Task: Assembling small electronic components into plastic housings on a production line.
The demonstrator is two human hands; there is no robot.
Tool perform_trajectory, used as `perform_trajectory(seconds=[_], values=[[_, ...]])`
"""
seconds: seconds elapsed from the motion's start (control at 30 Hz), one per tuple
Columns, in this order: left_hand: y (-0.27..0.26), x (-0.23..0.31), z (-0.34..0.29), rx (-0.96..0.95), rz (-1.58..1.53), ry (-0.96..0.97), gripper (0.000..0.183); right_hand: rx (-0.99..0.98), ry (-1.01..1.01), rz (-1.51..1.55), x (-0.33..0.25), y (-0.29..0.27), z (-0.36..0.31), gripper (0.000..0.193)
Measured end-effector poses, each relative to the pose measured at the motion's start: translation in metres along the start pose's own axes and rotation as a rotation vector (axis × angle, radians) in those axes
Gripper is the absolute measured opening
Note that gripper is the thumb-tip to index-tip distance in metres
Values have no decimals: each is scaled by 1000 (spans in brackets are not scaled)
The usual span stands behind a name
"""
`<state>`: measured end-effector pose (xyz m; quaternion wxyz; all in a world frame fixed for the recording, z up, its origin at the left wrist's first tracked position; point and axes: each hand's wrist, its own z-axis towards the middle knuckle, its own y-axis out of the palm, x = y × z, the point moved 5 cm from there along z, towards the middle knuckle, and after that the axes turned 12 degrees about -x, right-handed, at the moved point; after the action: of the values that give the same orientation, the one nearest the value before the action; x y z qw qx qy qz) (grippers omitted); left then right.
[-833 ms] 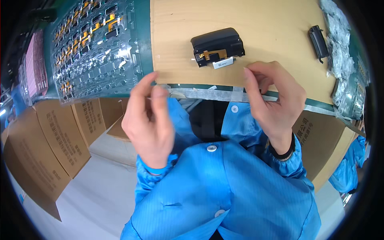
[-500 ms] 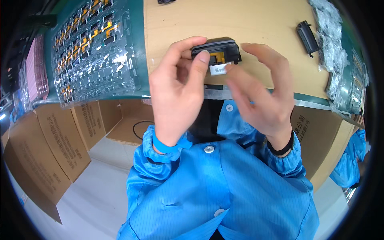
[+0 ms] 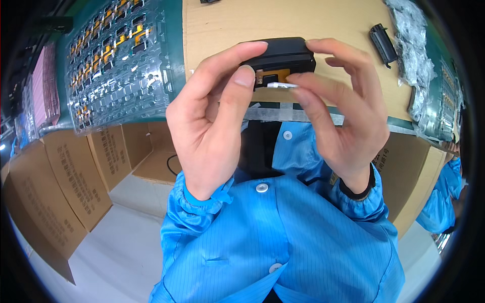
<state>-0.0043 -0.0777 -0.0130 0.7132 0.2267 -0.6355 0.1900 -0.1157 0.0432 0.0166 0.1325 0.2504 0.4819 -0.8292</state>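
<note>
Above the cardboard-covered bench, my left hand [image 3: 207, 111] grips a black plastic housing [image 3: 285, 49] by its left end, fingers behind and thumb in front. An orange flex cable [image 3: 281, 74] shows in the housing's open side, facing me. A small, thin white piece [image 3: 281, 85] sticks out below the cable, seen nearly edge-on; its kind is unclear. My right hand [image 3: 348, 96] closes thumb and a finger at that piece's right end, while another fingertip touches the housing's upper right corner.
A clear plastic tray [image 3: 121, 76] of parts with orange flex cables lies at left, beside a pink stack [image 3: 45, 86]. At right lie another black housing [image 3: 383, 44] and clear-bagged parts [image 3: 411, 45]. Cardboard boxes [image 3: 76, 177] stand below the bench edge. Someone's blue sleeve [image 3: 442, 197] shows far right.
The housing has tipped, so its black outer face shows more and the white piece appears edge-on. My right hand has come in, from hovering beside it to touching both.
</note>
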Motion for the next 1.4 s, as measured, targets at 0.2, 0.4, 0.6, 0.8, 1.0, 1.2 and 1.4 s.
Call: perform_trajectory(seconds=[0.2, 0.4, 0.6, 0.8, 1.0, 1.2, 1.4], values=[[4, 4, -3, -12, -71, -37, 30, 62, 300, 330, 12, -4, -2, 17], [8, 5, 2, -1, -33, 53, 28, 77, 400, 372, 12, -7, 4, 12], [9, -1, 6, 73, -42, 68, 26, 208, 452, 477, 9, 0, 1, 21], [9, -3, 7, 133, -218, 12, 28, 112, 708, 1203, 16, 34, -12, 15], [11, -1, 7, 134, -249, -7, 33, 237, 697, 1400, 15, 42, -6, 12], [12, -7, 14, 214, -207, -37, 35, 326, 723, 1307, 17, 56, 0, 14], [15, -13, 14, 248, -77, 175, 36, 446, 651, 1062, 15, 51, 1, 17]])
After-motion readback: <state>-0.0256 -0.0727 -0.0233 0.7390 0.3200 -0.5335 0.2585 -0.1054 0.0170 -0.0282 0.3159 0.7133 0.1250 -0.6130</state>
